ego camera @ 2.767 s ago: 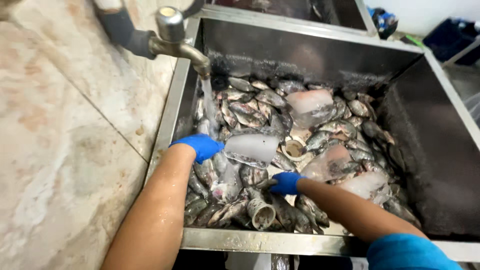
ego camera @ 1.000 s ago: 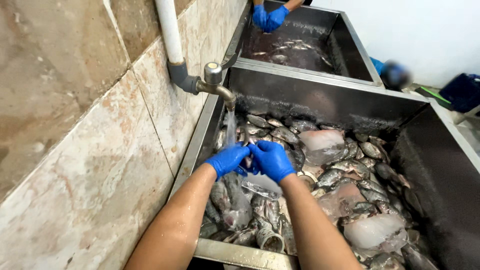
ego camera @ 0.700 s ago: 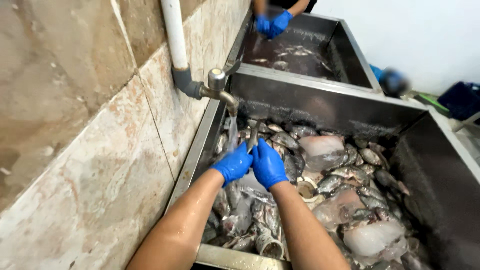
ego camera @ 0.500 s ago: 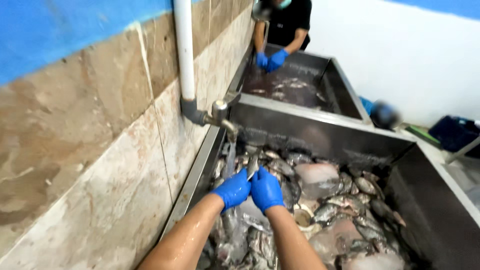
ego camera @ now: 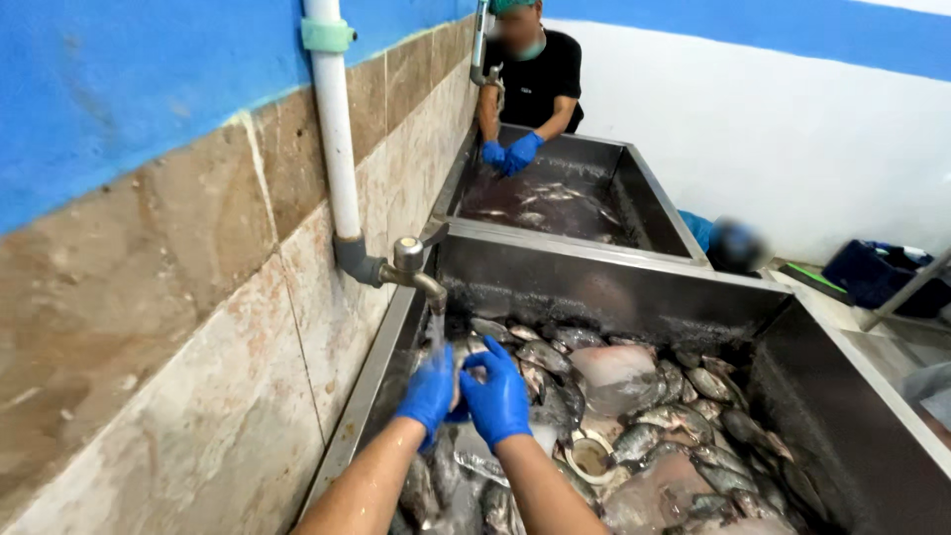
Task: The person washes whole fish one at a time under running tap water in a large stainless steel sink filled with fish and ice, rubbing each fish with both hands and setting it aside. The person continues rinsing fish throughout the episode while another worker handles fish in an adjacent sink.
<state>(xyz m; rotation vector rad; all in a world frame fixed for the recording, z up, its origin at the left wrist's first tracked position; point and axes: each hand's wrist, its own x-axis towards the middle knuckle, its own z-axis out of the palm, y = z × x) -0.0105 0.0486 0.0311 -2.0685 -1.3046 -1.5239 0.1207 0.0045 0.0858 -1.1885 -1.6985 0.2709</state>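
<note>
**Head view: gloved hands meet under the tap**

I see my left hand point(ego camera: 428, 392) and right hand point(ego camera: 495, 396), both in blue gloves, pressed together beneath the metal tap point(ego camera: 414, 269), fingers curled around something small; what they grip I cannot tell. Below lies the steel sink point(ego camera: 614, 287), heaped with grey fish point(ego camera: 693, 436) and ice blocks point(ego camera: 614, 369). Beyond, a co-worker point(ego camera: 535, 79) bends over a second sink point(ego camera: 634, 173).
</note>
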